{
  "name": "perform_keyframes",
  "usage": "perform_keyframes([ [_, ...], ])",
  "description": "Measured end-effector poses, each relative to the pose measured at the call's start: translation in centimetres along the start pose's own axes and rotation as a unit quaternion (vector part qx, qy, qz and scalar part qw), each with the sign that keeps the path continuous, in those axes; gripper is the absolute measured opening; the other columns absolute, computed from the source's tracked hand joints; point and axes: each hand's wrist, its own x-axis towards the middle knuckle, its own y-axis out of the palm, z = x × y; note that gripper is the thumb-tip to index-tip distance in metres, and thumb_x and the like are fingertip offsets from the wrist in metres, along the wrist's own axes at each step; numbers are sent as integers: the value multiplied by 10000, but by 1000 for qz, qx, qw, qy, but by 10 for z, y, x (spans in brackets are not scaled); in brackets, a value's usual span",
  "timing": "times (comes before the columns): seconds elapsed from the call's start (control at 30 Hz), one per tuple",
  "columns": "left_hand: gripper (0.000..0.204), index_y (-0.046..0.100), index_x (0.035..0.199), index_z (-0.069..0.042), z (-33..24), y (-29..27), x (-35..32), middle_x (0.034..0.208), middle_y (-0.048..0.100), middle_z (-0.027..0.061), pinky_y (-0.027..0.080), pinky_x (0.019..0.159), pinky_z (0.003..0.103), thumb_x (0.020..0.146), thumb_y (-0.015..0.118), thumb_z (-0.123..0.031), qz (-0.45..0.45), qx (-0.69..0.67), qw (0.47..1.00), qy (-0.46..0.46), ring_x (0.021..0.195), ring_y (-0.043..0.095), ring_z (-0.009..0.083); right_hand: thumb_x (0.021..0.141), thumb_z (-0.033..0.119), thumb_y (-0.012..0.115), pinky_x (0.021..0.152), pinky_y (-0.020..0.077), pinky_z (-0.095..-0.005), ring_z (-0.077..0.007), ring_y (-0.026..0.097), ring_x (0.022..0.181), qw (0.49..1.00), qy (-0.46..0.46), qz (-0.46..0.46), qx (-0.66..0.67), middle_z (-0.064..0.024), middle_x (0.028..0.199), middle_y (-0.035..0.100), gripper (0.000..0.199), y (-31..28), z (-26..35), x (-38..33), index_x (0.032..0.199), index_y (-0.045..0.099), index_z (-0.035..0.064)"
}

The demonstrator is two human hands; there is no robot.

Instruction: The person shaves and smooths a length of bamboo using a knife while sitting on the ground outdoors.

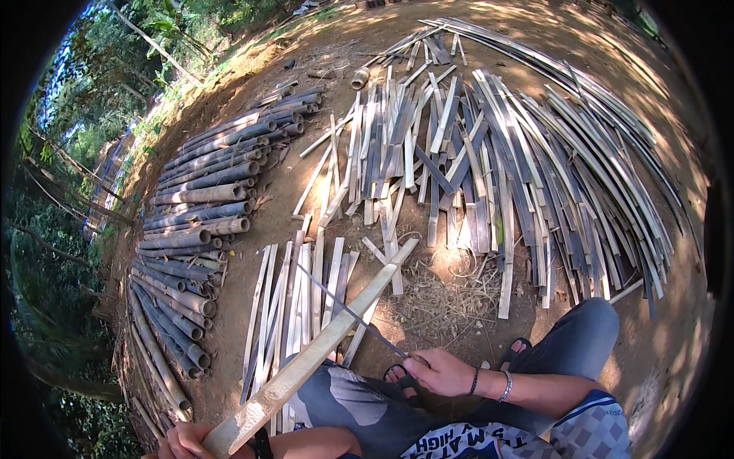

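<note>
Left hand (187, 442) grips a bamboo strip (306, 364) slanting over the lap (348, 394), right hand (445, 373) is wrapped around a knife (373, 329), and many split strips (535, 176) seem already finished, while whole poles (202, 195) look still uncut.

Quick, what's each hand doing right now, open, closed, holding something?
Left hand: closed, holding the lower end of a bamboo strip.
Right hand: closed, holding a long, thin-bladed knife.

Open-air bamboo-working yard: bare dirt ground (234, 300), cut poles (210, 193) near its left edge, heaped split strips (552, 191), curly shavings (445, 307), trees (99, 69) beyond.
</note>
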Motion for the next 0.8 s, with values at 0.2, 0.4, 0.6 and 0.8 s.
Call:
perform_keyframes([
  [0.2,280,547,948,-60,2,-5,0,545,547,-18,400,425,175,924,528,-338,9,-9,1000,-4,399,492,59,960,429,428,501,488,-321,-162,548,410,995,64,-64,-34,-89,542,564,489,-12,-28,20,803,584,-7],
  [0.4,309,556,957,-45,-2,-7,1,549,553,-10,396,416,175,927,519,-350,6,-1,1000,0,398,494,59,971,433,407,437,444,-310,-164,560,441,995,91,-20,44,-55,517,527,520,-2,-9,11,747,563,-9],
  [0.6,192,453,814,-82,1,1,-1,494,425,-32,350,419,152,879,608,-175,-68,38,997,7,372,398,44,972,444,401,466,457,-327,-164,561,469,995,77,-58,18,-56,514,520,547,-11,-37,24,700,539,-11],
  [0.8,176,425,859,-90,-6,-6,0,519,382,-32,320,458,165,925,542,-205,-39,51,998,-18,405,387,47,967,441,423,449,445,-331,-173,550,438,994,92,-37,45,-61,497,512,528,-4,-17,20,684,516,4],
])
